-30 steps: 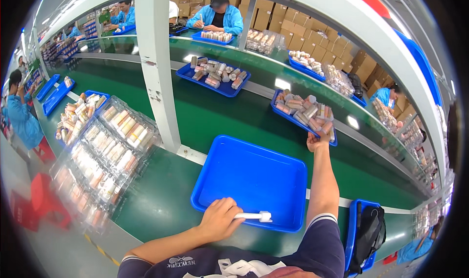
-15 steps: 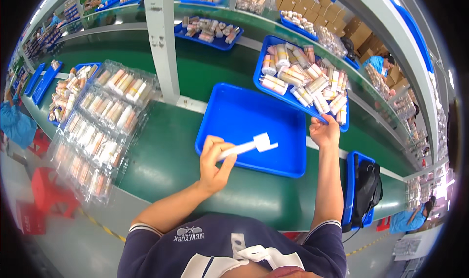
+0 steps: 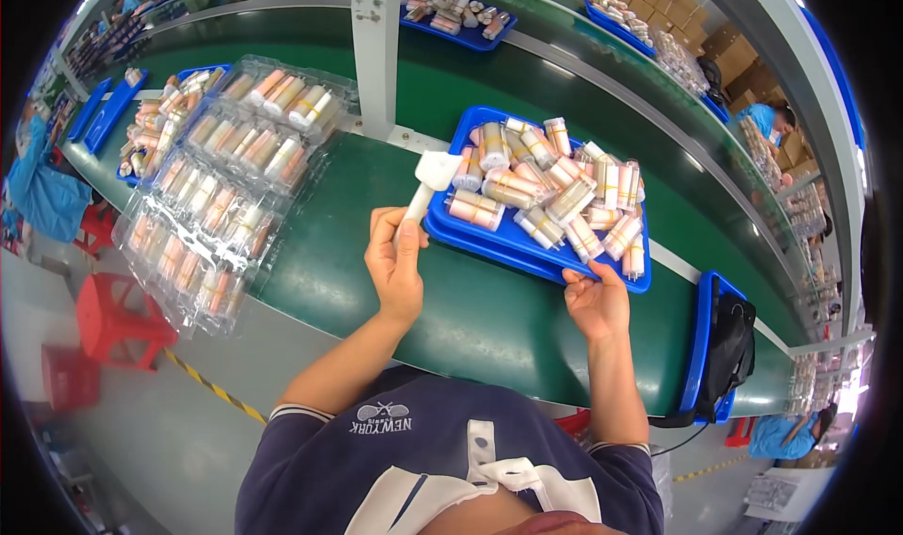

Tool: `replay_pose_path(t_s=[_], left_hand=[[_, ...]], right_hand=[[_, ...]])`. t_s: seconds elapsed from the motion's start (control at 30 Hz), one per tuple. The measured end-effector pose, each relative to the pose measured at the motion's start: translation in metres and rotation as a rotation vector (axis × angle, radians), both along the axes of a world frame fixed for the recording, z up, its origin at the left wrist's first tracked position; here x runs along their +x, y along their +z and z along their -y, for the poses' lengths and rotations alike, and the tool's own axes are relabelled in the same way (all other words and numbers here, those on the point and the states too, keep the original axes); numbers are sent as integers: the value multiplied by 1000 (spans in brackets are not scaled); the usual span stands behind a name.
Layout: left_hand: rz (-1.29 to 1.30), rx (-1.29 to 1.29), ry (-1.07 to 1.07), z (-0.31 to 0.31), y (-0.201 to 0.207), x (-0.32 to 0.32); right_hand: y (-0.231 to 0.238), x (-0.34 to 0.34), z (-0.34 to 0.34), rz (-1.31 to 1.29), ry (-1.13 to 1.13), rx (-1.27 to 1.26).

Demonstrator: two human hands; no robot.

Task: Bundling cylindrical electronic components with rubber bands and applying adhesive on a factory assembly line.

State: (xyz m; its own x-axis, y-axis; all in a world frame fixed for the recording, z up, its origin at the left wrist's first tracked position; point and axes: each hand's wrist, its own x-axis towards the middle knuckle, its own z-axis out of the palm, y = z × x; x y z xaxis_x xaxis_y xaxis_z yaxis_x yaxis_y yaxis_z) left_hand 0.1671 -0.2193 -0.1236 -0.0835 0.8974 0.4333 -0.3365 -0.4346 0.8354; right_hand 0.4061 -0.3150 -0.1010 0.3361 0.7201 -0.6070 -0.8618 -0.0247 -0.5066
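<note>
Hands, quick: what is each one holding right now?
Left hand: closed around a white tool.
Right hand: closed on the near edge of a loaded blue tray.

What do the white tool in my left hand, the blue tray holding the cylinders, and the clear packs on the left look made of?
White tool: probably hard plastic, going by its smooth, even white surface.
Blue tray: likely moulded plastic, judging by its uniform colour and rounded corners.
Clear packs: apparently thin, glossy plastic; they're see-through with bright glints.
</note>
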Motion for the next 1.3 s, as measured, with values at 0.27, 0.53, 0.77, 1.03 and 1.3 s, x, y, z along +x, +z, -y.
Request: replay_pose_path(t_s=[0.27, 0.53, 0.77, 1.03, 1.3], left_hand=[[-34, -77, -169, 25, -2, -1], [-70, -261, -475, 57, 3, 13], [22, -352, -782, 74, 5, 31], [-827, 428, -387, 46, -5, -2], [-1019, 252, -419, 25, -9, -26]], right_hand=[[13, -11, 13, 389, 359, -112], [-3, -20, 31, -83, 293, 188], [-10, -53, 43, 2021, 205, 789], [7, 64, 15, 2202, -430, 403], [-43, 94, 1, 1636, -192, 125]])
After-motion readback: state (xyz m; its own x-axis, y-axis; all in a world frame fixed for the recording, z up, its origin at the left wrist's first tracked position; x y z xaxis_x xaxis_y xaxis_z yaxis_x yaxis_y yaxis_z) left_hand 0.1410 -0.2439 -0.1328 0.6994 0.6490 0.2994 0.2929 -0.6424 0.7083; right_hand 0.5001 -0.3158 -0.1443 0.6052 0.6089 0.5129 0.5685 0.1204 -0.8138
